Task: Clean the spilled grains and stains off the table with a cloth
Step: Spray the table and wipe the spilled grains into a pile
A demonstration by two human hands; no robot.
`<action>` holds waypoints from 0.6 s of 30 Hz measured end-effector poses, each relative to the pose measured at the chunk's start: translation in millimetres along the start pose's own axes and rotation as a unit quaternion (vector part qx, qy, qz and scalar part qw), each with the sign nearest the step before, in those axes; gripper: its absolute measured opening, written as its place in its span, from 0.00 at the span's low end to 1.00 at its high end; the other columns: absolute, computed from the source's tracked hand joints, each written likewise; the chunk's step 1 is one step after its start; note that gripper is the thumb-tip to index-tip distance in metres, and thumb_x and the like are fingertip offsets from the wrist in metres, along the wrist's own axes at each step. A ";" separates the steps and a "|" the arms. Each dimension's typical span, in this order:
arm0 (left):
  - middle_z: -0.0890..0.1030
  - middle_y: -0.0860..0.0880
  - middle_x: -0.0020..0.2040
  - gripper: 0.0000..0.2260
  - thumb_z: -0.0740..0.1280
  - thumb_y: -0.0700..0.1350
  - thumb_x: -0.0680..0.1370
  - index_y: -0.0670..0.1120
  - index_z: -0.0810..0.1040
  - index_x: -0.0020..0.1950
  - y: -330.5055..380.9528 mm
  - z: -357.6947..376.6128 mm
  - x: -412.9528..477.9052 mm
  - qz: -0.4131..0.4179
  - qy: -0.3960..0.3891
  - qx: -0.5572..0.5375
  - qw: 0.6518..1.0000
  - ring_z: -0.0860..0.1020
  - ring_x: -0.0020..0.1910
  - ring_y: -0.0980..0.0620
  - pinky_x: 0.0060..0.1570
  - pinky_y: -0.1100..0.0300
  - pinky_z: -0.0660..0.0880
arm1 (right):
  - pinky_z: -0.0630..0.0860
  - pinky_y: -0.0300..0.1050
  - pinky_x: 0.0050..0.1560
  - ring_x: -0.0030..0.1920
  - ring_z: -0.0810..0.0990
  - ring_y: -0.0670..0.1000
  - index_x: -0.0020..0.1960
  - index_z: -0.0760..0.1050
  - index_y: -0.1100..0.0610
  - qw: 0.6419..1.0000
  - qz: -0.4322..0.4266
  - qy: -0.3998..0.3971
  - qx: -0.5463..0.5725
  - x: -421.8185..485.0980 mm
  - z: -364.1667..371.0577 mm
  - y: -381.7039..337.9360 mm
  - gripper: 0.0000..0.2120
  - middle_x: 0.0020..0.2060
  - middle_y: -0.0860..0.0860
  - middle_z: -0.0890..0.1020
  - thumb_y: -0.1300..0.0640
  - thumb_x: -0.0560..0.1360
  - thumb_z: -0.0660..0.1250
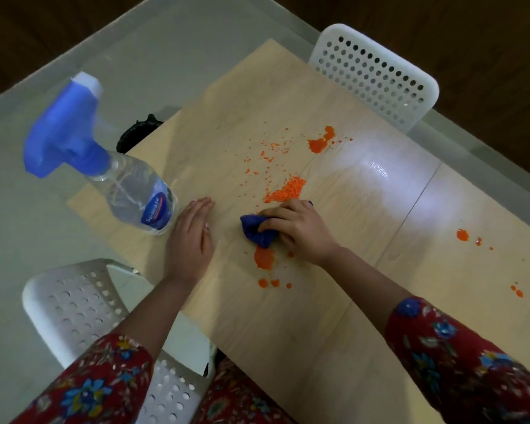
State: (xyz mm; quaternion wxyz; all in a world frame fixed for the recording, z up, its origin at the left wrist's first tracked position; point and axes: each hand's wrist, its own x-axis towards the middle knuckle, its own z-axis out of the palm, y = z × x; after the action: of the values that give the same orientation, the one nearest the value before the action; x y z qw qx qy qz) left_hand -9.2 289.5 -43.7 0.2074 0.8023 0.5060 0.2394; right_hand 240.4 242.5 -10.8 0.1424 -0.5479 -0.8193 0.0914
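As things stood on the table (364, 209), the entries ran so. Right hand (300, 231): fingers curled round a bunched blue cloth (256, 229), pressed to the wood. Left hand (192, 237): flat, fingers straight, holding nothing, at the cloth's nine o'clock. Grain heap (286, 189): just beyond the right hand at twelve o'clock, long axis running seven to one; right hand plainly the nearer. Orange stain (263, 257): at the cloth's six o'clock, touching its edge.
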 end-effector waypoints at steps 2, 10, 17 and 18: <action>0.73 0.45 0.70 0.19 0.54 0.40 0.80 0.40 0.71 0.71 1.3 0.8 2.2 -0.010 0.002 -0.001 1.000 0.68 0.71 0.47 0.73 0.59 0.59 | 0.66 0.48 0.50 0.51 0.75 0.55 0.55 0.81 0.50 0.999 0.035 0.027 0.000 17.5 3.1 0.8 0.15 0.57 0.49 0.82 0.56 0.75 0.58; 0.65 0.47 0.75 0.22 0.58 0.36 0.81 0.41 0.64 0.75 3.4 2.3 3.4 -0.051 0.005 -0.004 0.999 0.62 0.74 0.52 0.73 0.64 0.56 | 0.72 0.48 0.42 0.43 0.75 0.56 0.57 0.81 0.51 0.996 0.045 0.069 -0.032 54.4 20.8 -20.2 0.13 0.56 0.51 0.83 0.58 0.75 0.63; 0.64 0.46 0.75 0.22 0.58 0.36 0.80 0.41 0.63 0.76 8.5 6.0 26.1 -0.056 0.024 -0.049 0.997 0.61 0.75 0.52 0.72 0.60 0.59 | 0.74 0.52 0.43 0.45 0.74 0.57 0.60 0.80 0.50 0.984 0.166 0.069 -0.011 94.2 11.1 -6.9 0.15 0.57 0.51 0.83 0.62 0.75 0.67; 0.64 0.46 0.75 0.22 0.58 0.36 0.81 0.41 0.63 0.75 9.9 7.6 36.7 -0.052 0.030 -0.049 0.997 0.61 0.75 0.51 0.72 0.60 0.60 | 0.74 0.52 0.45 0.47 0.74 0.57 0.61 0.79 0.51 0.979 0.188 0.079 0.014 94.6 4.4 -4.8 0.16 0.58 0.50 0.82 0.62 0.76 0.65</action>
State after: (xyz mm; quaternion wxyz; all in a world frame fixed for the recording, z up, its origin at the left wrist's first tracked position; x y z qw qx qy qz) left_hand 16.1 318.3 -37.6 0.2434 0.7564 0.5403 0.2768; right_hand 200.8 328.1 -0.8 0.1951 -0.6958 -0.6860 0.0846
